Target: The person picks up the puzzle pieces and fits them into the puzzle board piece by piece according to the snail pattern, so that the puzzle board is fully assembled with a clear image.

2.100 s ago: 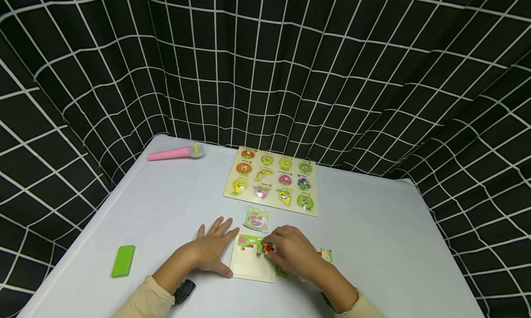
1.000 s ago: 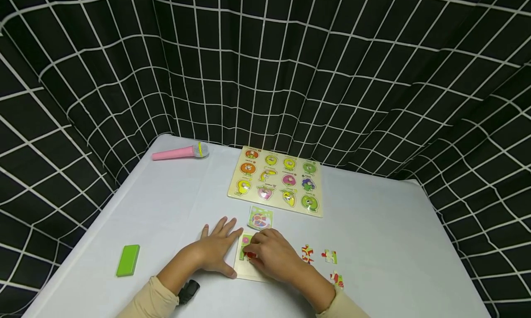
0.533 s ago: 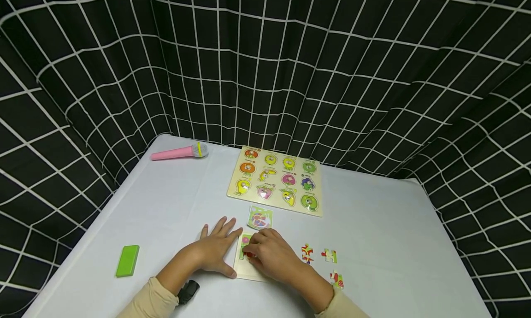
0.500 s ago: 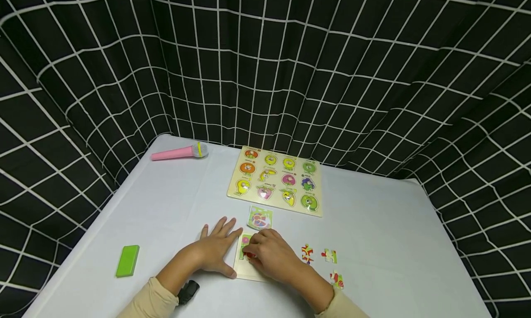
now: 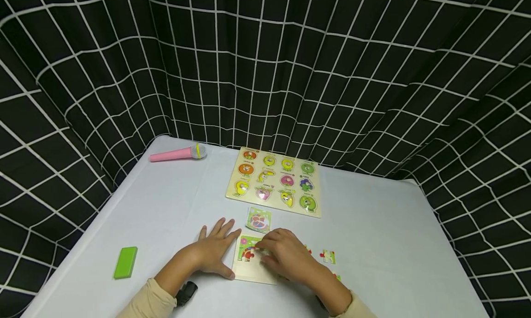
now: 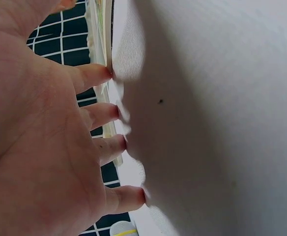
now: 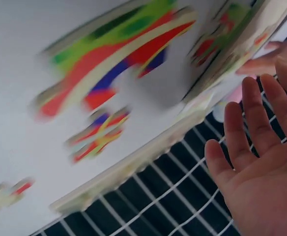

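A small wooden puzzle tray (image 5: pixel 254 273) lies in front of me with joined jigsaw pieces (image 5: pixel 245 252) in its upper left, green with a red part. My left hand (image 5: pixel 213 253) has its fingers spread, thumb and index fingertip at the tray's left edge; the left wrist view shows its fingertips pressed on the white cloth. Over the right part of the tray hovers my right hand (image 5: pixel 286 256), fingers loosely bent. Nothing shows in its palm in the right wrist view. Loose jigsaw pieces (image 7: pixel 99 135) lie beside it, partly hidden by the hand in the head view.
A picture card (image 5: pixel 259 219) lies just beyond the tray. Behind it is a fruit knob puzzle board (image 5: pixel 274 203). A pink toy microphone (image 5: pixel 172 155) is at the back left, a green block (image 5: pixel 125 262) at the left. A black grid curtain (image 5: pixel 265 78) surrounds the table.
The right hand brought a red-and-green jigsaw piece left into the tray, pressed it by the pink-flower corner, then let go and drew back to the right. The left hand stayed put.
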A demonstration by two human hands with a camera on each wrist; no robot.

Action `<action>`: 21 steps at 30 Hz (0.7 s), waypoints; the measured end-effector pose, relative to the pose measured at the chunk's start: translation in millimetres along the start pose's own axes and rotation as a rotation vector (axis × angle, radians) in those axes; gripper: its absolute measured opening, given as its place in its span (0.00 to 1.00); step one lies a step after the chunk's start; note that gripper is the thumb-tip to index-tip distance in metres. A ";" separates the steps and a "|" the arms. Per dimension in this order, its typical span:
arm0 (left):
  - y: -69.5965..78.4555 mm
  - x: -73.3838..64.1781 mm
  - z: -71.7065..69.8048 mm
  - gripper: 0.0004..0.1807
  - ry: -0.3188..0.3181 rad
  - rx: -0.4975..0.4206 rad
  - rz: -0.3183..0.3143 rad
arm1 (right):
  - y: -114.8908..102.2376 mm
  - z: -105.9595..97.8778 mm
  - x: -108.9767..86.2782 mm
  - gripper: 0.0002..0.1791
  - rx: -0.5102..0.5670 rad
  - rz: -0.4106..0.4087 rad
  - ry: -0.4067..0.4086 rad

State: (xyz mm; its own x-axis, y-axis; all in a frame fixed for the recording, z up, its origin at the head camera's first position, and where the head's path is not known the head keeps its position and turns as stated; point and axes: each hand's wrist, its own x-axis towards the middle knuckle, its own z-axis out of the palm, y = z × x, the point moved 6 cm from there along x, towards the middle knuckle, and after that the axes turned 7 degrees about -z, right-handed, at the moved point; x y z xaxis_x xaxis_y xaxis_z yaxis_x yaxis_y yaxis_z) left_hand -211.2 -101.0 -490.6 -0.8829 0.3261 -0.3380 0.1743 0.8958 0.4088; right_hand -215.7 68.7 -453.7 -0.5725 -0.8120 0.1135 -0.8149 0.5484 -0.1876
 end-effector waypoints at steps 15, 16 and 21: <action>1.7 -2.6 -0.5 0.61 0.010 -0.007 -0.005 | 42.3 -8.8 -47.0 0.15 -0.061 0.153 0.038; 1.8 -2.5 -0.5 0.61 0.012 -0.005 -0.005 | 44.7 -9.3 -50.0 0.15 -0.066 0.164 0.042; 1.9 -2.0 -0.4 0.62 0.014 -0.005 -0.003 | 57.2 -11.2 -65.1 0.14 -0.067 0.213 0.054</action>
State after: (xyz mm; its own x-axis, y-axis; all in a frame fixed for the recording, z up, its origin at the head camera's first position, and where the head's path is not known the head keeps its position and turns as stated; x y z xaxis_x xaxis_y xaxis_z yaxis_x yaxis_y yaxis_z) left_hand -209.3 -100.1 -488.8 -0.8894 0.3193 -0.3273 0.1697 0.8951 0.4123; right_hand -226.0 155.2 -460.8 -0.7345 -0.6660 0.1302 -0.6786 0.7195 -0.1478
